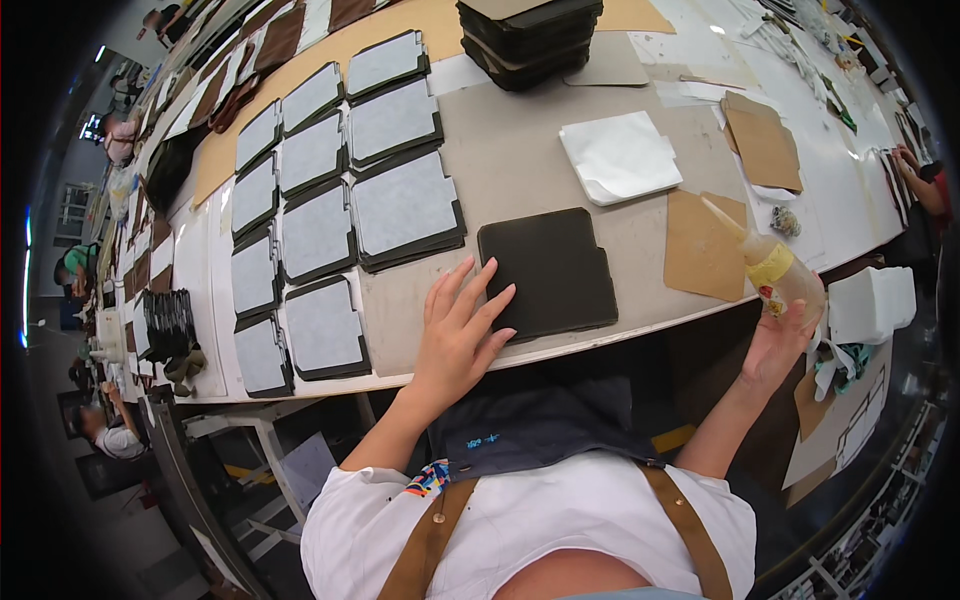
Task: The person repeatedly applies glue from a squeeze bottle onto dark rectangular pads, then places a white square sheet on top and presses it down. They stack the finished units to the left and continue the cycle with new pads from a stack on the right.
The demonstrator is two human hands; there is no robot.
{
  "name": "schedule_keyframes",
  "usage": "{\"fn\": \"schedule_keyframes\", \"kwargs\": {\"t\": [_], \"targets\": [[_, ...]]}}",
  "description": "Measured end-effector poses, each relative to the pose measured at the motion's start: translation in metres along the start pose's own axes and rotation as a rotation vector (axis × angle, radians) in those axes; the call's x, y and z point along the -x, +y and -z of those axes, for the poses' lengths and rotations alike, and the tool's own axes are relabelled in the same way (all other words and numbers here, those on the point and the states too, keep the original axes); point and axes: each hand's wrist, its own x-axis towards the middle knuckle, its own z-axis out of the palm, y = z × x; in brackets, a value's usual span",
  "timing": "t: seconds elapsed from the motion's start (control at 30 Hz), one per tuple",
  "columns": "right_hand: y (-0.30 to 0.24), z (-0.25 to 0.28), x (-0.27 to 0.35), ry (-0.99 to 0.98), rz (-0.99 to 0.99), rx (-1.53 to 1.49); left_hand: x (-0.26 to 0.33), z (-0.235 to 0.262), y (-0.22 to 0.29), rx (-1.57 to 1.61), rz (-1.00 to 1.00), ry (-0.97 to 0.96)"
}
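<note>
A flat black panel (550, 272) with a notched right side lies at the table's near edge, in front of me. My left hand (462, 325) rests beside it with fingers spread, the fingertips touching its left edge. In my right hand (785, 335) is a squeeze bottle (775, 275), translucent with a yellow label and a long pale nozzle pointing up and left. My fingers wrap round its lower part, over the table's right edge. Beyond the panel sits a stack of white notched sheets (622, 157).
Rows of black panels topped with pale grey sheets (320, 325) cover the table's left part. A tall stack of dark pieces (530, 45) stands at the back. Brown card pieces (703, 250) lie right of the panel. A white container (870, 303) is at far right. Other people work nearby.
</note>
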Motion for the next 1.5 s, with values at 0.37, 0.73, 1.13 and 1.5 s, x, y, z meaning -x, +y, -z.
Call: {"fn": "schedule_keyframes", "kwargs": {"t": [0.37, 0.73, 1.13, 1.5], "targets": [[0.003, -0.098, 0.038, -0.382, 0.191, 0.262, 0.012, -0.008, 0.0, 0.051, 0.117, 0.237], [0.006, -0.111, 0.047, -0.385, 0.205, 0.364, 0.013, -0.01, -0.005, 0.136, 0.144, 0.287], [0.008, -0.111, 0.049, -0.401, 0.246, 0.392, 0.013, -0.01, -0.006, 0.165, 0.154, 0.307], [0.009, -0.111, 0.049, -0.409, 0.269, 0.391, 0.013, -0.008, -0.006, 0.137, 0.156, 0.284]]}}
